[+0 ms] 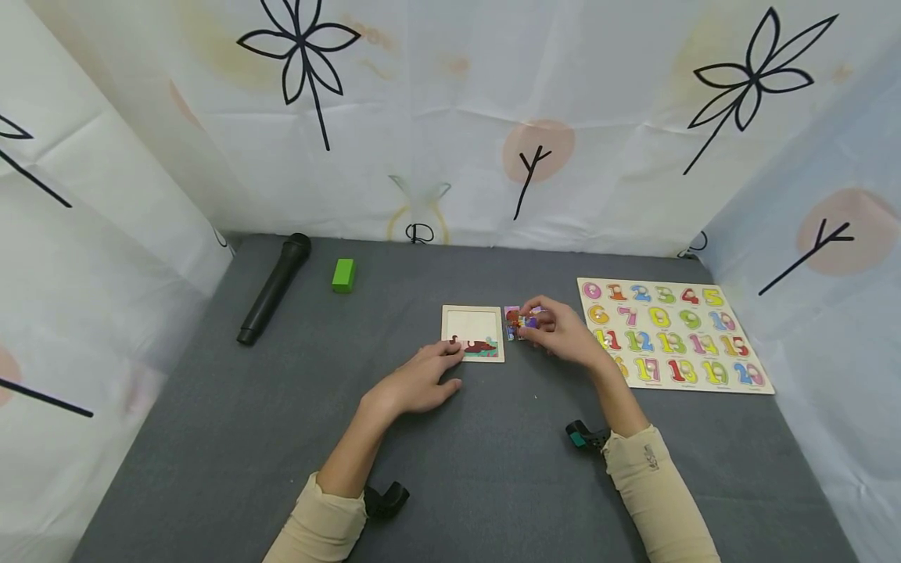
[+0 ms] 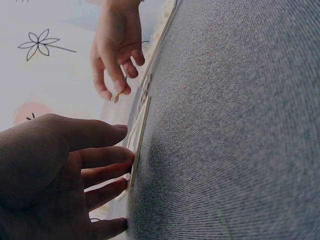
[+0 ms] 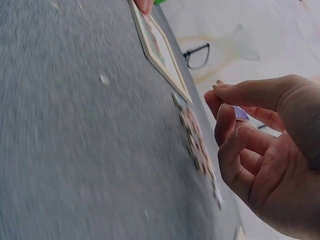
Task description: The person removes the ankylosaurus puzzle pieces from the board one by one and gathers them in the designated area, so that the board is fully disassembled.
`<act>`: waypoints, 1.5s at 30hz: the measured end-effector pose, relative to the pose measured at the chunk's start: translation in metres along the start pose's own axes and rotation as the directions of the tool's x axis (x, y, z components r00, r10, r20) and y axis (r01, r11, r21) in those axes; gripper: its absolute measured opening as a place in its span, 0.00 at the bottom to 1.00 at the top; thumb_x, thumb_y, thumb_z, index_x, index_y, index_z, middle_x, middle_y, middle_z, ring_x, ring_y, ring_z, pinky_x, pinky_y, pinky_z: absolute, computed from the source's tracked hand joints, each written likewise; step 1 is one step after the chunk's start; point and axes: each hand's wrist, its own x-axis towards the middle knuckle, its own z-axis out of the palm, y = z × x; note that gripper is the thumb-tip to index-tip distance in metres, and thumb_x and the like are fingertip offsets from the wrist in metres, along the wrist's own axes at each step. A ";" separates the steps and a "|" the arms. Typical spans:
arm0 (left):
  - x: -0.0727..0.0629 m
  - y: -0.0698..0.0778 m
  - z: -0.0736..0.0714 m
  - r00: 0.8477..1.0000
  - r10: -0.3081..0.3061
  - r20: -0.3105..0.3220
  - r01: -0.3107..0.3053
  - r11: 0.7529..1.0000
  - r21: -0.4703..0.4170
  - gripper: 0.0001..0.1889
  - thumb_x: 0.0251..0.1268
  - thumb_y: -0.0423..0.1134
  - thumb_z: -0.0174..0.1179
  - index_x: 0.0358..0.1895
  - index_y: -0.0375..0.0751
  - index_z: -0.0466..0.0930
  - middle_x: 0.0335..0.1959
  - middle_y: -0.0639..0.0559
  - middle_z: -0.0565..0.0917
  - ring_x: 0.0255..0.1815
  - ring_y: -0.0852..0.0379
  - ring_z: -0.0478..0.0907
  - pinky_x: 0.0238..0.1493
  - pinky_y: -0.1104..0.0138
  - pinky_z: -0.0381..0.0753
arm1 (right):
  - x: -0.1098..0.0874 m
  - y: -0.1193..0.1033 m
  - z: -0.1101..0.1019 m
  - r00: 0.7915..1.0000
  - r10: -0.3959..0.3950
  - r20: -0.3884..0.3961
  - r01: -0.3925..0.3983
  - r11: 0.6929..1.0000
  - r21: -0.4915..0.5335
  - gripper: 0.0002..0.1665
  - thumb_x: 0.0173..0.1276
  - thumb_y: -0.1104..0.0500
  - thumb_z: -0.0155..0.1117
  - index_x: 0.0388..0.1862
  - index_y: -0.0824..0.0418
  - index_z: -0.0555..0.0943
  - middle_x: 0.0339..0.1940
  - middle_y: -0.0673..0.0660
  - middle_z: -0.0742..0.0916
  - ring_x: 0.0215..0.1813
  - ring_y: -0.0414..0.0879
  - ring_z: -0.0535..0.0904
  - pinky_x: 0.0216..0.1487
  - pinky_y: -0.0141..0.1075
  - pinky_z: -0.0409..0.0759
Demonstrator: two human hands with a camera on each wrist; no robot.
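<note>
Below, grey tabletop (image 1: 211,469), behind, flowered curtain (image 1: 612,86), left hand (image 1: 421,381) spread on tray (image 1: 475,322), right hand (image 1: 565,336) pinching puzzle piece (image 3: 241,114).

In the head view, left hand (image 1: 421,381) extends from seven o'clock, fingers (image 2: 107,157) toward two; right hand (image 1: 561,334), from five, pinches toward ten.

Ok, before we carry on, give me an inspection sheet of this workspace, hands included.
Surface: grey tabletop, with a small pale fleck.
Job's things: pale square tray, colour showing along its near side; loose puzzle pieces beside its right edge.
Clutter: black microphone and green block on the left; number board on the right.
Left hand: fingers touch the tray.
Right hand: holds a purple piece near the loose ones.
Cables: nothing seen.
Surroundings: white cloth with black plant drawings.
</note>
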 end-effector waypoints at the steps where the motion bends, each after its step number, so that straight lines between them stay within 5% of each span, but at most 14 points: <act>1: 0.000 0.000 0.000 1.000 0.001 0.000 -0.001 1.000 -0.001 0.31 0.83 0.40 0.60 0.82 0.32 0.67 0.87 0.39 0.65 0.90 0.39 0.59 0.90 0.42 0.54 | -0.002 0.001 -0.003 1.000 0.009 -0.007 -0.009 1.000 0.000 0.18 0.77 0.63 0.71 0.61 0.66 0.79 0.29 0.69 0.86 0.24 0.45 0.77 0.25 0.33 0.77; 15: -0.001 0.001 0.000 1.000 -0.012 0.010 0.012 1.000 -0.003 0.31 0.83 0.41 0.60 0.82 0.33 0.67 0.88 0.40 0.64 0.91 0.40 0.57 0.91 0.43 0.52 | -0.022 0.025 -0.032 0.991 0.094 -0.096 -0.103 0.991 -0.089 0.19 0.78 0.62 0.71 0.62 0.68 0.81 0.33 0.68 0.88 0.26 0.43 0.84 0.30 0.36 0.87; 30: 0.000 -0.001 0.000 1.000 -0.013 0.018 0.013 1.000 0.001 0.32 0.83 0.41 0.59 0.83 0.34 0.66 0.88 0.40 0.64 0.91 0.41 0.57 0.91 0.43 0.52 | -0.026 0.035 -0.032 0.991 0.095 -0.094 -0.111 0.976 -0.189 0.17 0.77 0.63 0.71 0.60 0.67 0.84 0.42 0.67 0.89 0.24 0.40 0.81 0.27 0.34 0.80; 45: 0.000 -0.007 -0.003 1.000 -0.023 -0.005 0.023 0.999 -0.037 0.28 0.83 0.42 0.60 0.80 0.37 0.73 0.84 0.45 0.69 0.86 0.43 0.65 0.84 0.42 0.68 | -0.026 0.032 -0.029 0.994 0.055 -0.098 -0.079 0.962 -0.260 0.16 0.77 0.62 0.71 0.59 0.69 0.87 0.53 0.72 0.88 0.21 0.35 0.79 0.24 0.32 0.76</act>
